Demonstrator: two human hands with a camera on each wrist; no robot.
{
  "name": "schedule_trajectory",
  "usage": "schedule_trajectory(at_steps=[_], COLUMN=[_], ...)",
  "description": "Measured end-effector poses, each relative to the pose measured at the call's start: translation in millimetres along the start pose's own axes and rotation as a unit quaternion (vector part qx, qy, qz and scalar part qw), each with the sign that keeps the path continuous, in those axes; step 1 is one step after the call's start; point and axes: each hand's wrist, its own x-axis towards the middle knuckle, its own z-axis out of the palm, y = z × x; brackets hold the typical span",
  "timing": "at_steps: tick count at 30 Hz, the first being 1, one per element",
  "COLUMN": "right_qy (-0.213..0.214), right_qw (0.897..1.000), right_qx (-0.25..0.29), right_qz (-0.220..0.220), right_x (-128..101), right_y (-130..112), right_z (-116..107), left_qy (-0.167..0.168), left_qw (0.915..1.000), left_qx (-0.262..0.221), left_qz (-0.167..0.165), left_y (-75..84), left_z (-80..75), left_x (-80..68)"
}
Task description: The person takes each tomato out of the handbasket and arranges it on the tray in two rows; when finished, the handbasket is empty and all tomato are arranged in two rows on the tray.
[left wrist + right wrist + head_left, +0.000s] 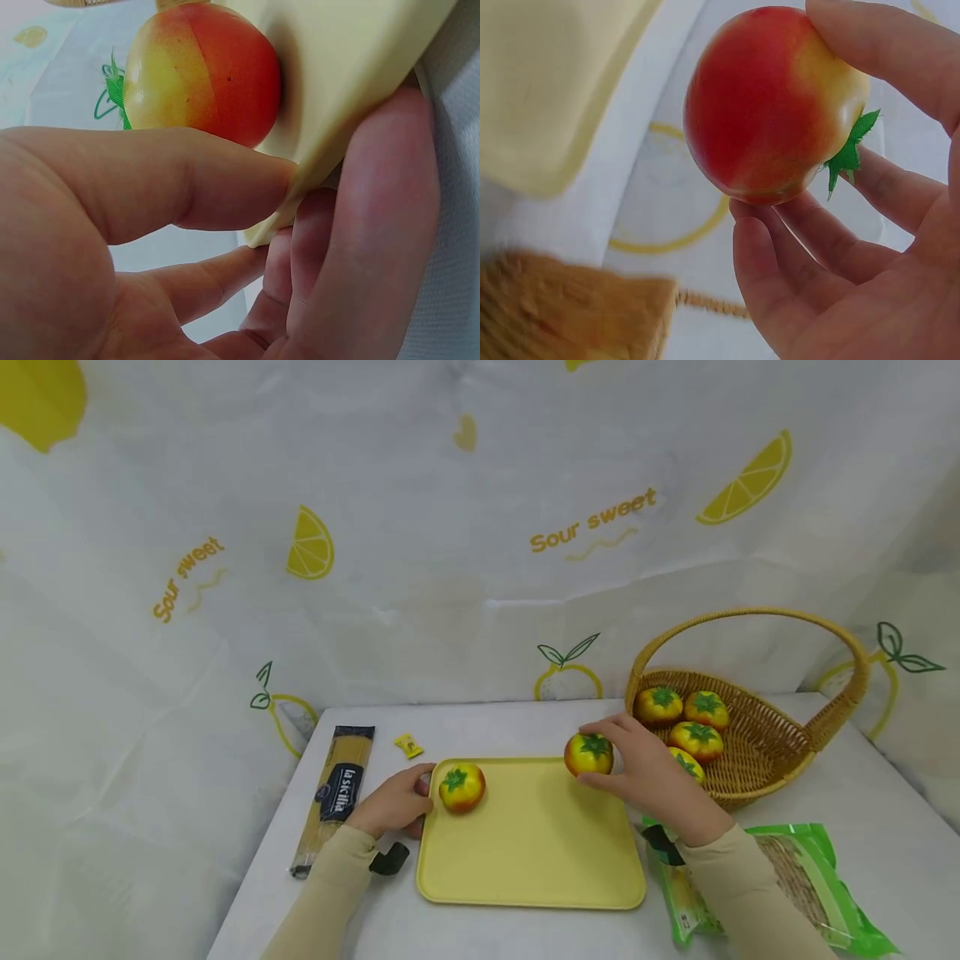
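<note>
My left hand [393, 800] pinches the left rim of a yellow tray [525, 860]. In the left wrist view its thumb lies on the rim and other fingers reach underneath. A red-and-yellow toy tomato [462, 787] with a green leafy top sits in the tray's upper left corner, close to that thumb. Above the tray's upper right part, my right hand [652, 772] holds another toy tomato [772, 105] between thumb and fingers. Several more tomatoes [697, 742] lie in a wicker basket [772, 735] just right of this hand.
The basket's tall handle [750, 612] arches over it at the back right. A green-edged food bag [806, 877] lies under the right forearm. Left of the tray are a spaghetti pack [341, 789] and a small yellow wrapped sweet [408, 745]. A lemon-print cloth [450, 635] hangs behind the table.
</note>
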Motion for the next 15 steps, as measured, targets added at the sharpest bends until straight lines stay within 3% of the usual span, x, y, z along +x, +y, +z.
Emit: schedule_trajectory(at_steps=[15], right_qy=[-0.048], right_qw=[0.998], right_qx=[0.049], right_qz=[0.013], right_x=[24], right_y=[-28], right_z=[71], left_qy=[-0.009], left_qw=[0.9998], left_qx=[-0.015], left_qz=[-0.008], left_y=[-2.5], left_z=[-2.3], left_x=[3.2])
